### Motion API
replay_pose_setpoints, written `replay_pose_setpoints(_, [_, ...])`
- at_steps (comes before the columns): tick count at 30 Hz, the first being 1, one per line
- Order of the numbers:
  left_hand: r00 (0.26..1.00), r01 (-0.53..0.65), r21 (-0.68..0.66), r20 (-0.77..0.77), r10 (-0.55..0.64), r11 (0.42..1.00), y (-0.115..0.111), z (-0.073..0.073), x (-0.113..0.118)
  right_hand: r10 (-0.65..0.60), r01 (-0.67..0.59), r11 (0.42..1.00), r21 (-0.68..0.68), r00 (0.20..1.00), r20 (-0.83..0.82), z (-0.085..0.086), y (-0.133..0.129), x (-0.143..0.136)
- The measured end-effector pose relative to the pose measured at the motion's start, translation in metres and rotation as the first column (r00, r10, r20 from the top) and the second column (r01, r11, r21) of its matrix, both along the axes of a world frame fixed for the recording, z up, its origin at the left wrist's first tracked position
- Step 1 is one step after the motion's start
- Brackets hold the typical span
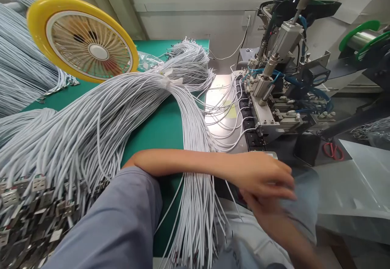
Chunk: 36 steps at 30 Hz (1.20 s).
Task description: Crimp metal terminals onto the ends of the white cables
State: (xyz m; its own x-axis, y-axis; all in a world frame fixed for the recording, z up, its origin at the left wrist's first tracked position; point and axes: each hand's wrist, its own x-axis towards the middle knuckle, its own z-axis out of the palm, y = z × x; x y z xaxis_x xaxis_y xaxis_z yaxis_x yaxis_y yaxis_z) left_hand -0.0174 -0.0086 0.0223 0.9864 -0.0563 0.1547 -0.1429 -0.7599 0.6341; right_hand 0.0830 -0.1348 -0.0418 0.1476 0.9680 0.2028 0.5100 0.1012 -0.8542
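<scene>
Evidently plenty of white cable waits here. At far left, a hanging batch of pale cables [24, 61] slopes down toward a green mat [158, 126], and below it metal connectors [39, 183] sit on many cable ends, so that end looks done. Beside the yellow fan [99, 51], the big cable bundle [122, 102] lies across the mat, gathered by a white tie [167, 81]; from there hanging strands [196, 208] drop past the mat's near edge, their thin tips without visible connectors, which suggests work left. The left forearm crosses over these strands. Next, a handful of looped cables [222, 126] run over a metal plate [219, 84] to a black row [248, 116] on the machine [265, 88], apparently the part in progress; whether their ends are finished cannot be told. Just nearer than that row, the left hand [263, 175] has its fingers loosely bent, and the right hand [257, 206] is blurred and partly covered beneath it; I cannot tell whether either holds anything. Farther right lie red scissors [333, 151].
</scene>
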Motion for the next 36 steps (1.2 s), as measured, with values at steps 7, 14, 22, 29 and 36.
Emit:
replay_pose_setpoints(7, [0.961,-0.255,-0.458,-0.214,0.173,0.851,0.023,-0.036,0.014,-0.203,0.179,0.971,-0.16,0.967,-0.153,0.022,0.002,0.055])
replay_pose_setpoints(14, [0.945,-0.327,-0.716,-0.232,0.232,0.617,0.024,-0.048,0.019,-0.267,0.316,0.949,0.019,0.83,-0.489,0.01,0.033,0.05])
replay_pose_setpoints(22, [0.927,-0.345,-0.744,-0.174,0.333,0.572,0.024,-0.045,0.021,-0.199,0.247,0.969,0.024,0.83,-0.52,0.001,0.042,0.049])
replay_pose_setpoints(29, [0.905,-0.387,-0.615,-0.111,0.41,0.687,0.028,-0.045,0.021,-0.343,0.374,0.913,0.163,0.92,-0.19,0.005,0.048,0.054])
replay_pose_setpoints(36, [0.875,-0.427,-0.36,0.069,0.48,0.829,0.03,-0.042,0.022,-0.196,0.195,0.974,0.117,0.981,-0.005,0.013,0.053,0.068])
